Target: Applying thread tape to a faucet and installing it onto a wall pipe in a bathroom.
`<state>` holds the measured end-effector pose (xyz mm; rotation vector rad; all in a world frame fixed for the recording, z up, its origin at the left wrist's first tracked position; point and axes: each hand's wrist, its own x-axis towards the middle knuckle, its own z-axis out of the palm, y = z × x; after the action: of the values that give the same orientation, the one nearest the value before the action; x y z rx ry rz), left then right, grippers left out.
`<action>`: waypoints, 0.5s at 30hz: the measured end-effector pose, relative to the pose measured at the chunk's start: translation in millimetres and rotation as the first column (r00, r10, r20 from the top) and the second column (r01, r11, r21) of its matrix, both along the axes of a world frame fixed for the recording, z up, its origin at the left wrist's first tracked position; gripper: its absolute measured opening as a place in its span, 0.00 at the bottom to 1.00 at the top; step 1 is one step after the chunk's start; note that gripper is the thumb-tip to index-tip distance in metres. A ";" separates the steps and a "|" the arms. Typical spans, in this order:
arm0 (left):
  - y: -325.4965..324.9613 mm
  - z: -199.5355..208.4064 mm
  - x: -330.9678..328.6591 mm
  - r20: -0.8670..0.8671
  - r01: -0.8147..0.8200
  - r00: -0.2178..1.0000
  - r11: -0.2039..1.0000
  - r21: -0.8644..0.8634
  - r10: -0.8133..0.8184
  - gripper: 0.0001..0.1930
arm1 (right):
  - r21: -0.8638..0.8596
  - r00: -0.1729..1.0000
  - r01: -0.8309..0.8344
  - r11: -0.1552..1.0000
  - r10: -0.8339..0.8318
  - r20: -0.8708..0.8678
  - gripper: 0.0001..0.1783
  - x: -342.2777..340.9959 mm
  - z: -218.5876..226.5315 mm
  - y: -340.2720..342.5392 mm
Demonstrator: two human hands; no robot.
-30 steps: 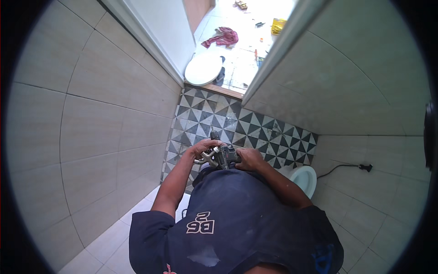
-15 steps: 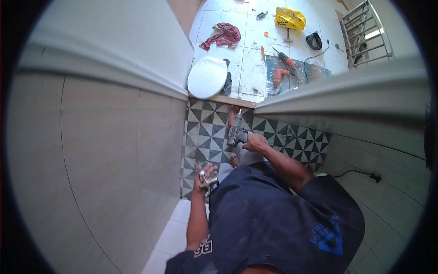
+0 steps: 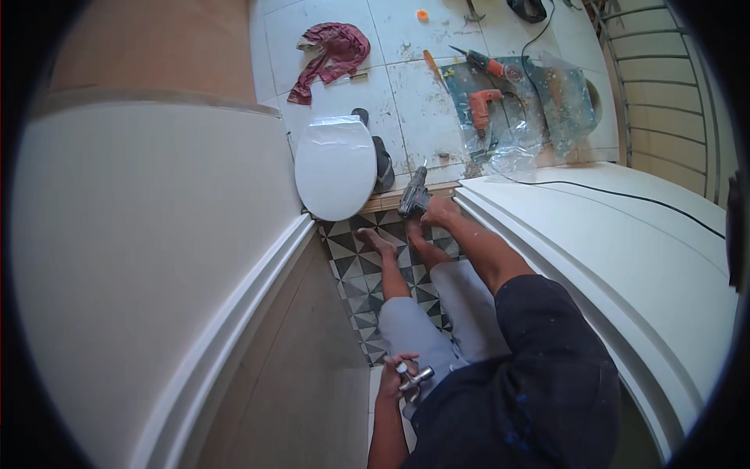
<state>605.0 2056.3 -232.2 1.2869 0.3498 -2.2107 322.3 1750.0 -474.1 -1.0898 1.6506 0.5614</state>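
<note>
The cordless drill sits just ahead-left of the right hand, which grasps it; its long axis runs forward, front end pointing away from the wearer, slightly right. The left hand holds a metal fitting angled rightward. Left of the right hand lies a white toilet seat.

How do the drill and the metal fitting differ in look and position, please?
Colour: the drill is dark grey, while the metal fitting is shiny silver.
Holder: the right hand has the drill; the left hand has the fitting.
Position: the drill is near the doorway threshold, the fitting near the grey shorts.
Each is held in one hand.
</note>
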 end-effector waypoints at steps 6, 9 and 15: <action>0.9 -91.1 -0.7 -0.292 0.001 0.954 0.969 0.248 0.074 0.47 | -0.187 0.923 -0.294 0.937 0.228 -0.310 0.13 -86.7 -162.2 -34.4; 4.2 -110.1 19.9 -0.318 -0.101 0.931 0.963 0.250 0.181 0.43 | -0.070 0.846 -0.383 0.921 0.320 -0.426 0.15 -141.7 -215.5 -31.7; -11.6 -140.8 48.3 -0.419 -0.249 0.774 0.837 0.487 0.474 0.42 | 0.017 0.779 -0.359 0.933 0.310 -0.546 0.18 -195.8 -267.2 -0.1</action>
<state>653.3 2044.6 -373.0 0.6636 1.2300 -2.1585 126.5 1749.8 -741.2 -1.3919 1.9859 1.1258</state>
